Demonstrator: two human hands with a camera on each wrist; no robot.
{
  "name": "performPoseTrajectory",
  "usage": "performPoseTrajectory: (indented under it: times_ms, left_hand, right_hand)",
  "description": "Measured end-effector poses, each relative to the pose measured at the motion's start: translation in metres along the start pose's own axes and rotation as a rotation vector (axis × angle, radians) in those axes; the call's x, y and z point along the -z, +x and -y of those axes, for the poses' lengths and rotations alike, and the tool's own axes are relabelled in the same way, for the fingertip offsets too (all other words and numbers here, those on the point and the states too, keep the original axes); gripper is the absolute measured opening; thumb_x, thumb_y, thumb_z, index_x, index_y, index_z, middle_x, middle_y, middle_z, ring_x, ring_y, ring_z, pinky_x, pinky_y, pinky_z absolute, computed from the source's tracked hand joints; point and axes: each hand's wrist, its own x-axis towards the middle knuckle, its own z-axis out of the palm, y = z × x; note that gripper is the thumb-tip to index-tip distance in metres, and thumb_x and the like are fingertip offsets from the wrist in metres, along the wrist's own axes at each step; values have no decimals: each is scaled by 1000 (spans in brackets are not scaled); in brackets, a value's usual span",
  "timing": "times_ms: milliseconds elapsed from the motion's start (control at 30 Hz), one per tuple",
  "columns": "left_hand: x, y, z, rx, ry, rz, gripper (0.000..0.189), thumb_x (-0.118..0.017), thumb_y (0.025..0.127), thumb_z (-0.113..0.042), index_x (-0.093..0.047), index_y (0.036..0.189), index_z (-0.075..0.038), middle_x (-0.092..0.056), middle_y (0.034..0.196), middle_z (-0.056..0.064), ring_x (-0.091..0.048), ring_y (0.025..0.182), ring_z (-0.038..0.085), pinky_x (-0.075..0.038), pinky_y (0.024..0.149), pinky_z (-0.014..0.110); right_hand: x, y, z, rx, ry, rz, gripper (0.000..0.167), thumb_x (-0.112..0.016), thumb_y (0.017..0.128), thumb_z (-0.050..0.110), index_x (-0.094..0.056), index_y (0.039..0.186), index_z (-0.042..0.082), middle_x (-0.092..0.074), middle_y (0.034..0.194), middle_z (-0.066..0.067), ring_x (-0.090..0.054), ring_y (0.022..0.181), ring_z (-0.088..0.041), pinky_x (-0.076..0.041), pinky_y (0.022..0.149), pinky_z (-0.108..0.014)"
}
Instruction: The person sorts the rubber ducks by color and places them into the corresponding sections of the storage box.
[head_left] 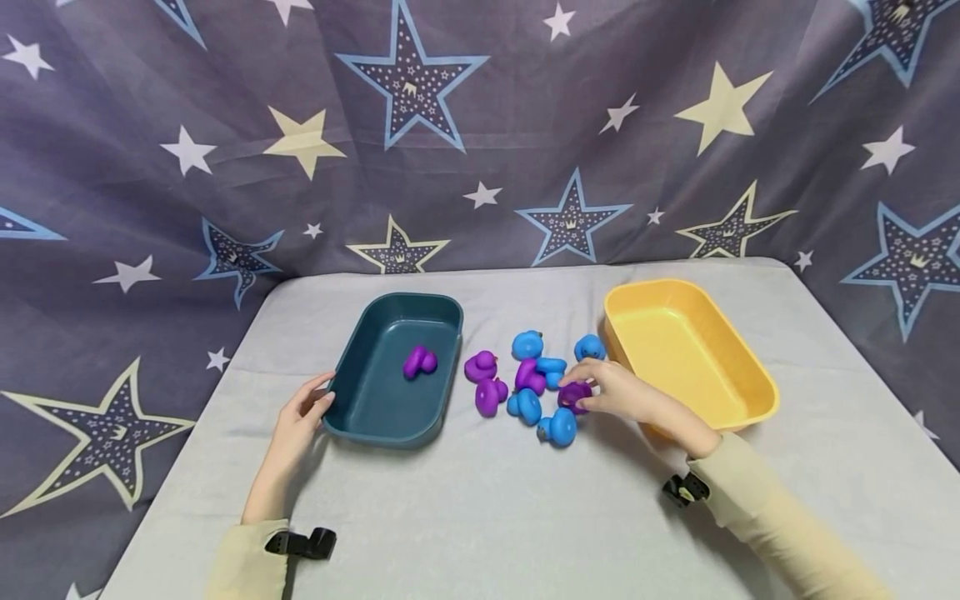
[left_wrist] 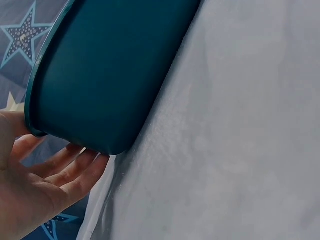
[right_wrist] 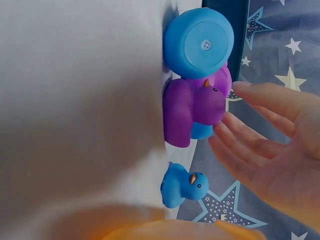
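Note:
My left hand (head_left: 296,421) holds the left side of a teal bin (head_left: 397,321), with fingers along its outer wall in the left wrist view. A purple rubber duck (head_left: 420,362) lies inside. My right hand (head_left: 615,390) reaches over another purple rubber duck (head_left: 574,397). In the right wrist view that purple duck (right_wrist: 178,112) stands upright, its head beside the spread fingertips (right_wrist: 227,120); the thumb does not close on it. Blue rubber ducks (head_left: 562,427) and more purple ducks (head_left: 487,398) lie clustered between the bins.
A yellow bin (head_left: 678,350) stands right of the ducks, under and behind my right forearm. One blue duck (head_left: 589,347) sits close to its left wall. Behind the pale-clothed table (head_left: 480,517) hangs a grey curtain (head_left: 480,108) with stars.

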Motion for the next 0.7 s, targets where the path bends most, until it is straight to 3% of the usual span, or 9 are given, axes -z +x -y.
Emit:
performPoseTrajectory:
  times_ms: [700]
  left_hand:
    - [-1,0,1,35,7,-7,45,-45,93,-31,-41,132,-10,-49,119,19,-45,95,-2,-40,71,16]
  right_hand:
    - [-9,1,-12,34,-76,-21,27,-68,72,0,-66,99,2,-61,97,-10,-54,93,-25,-41,81,-41]
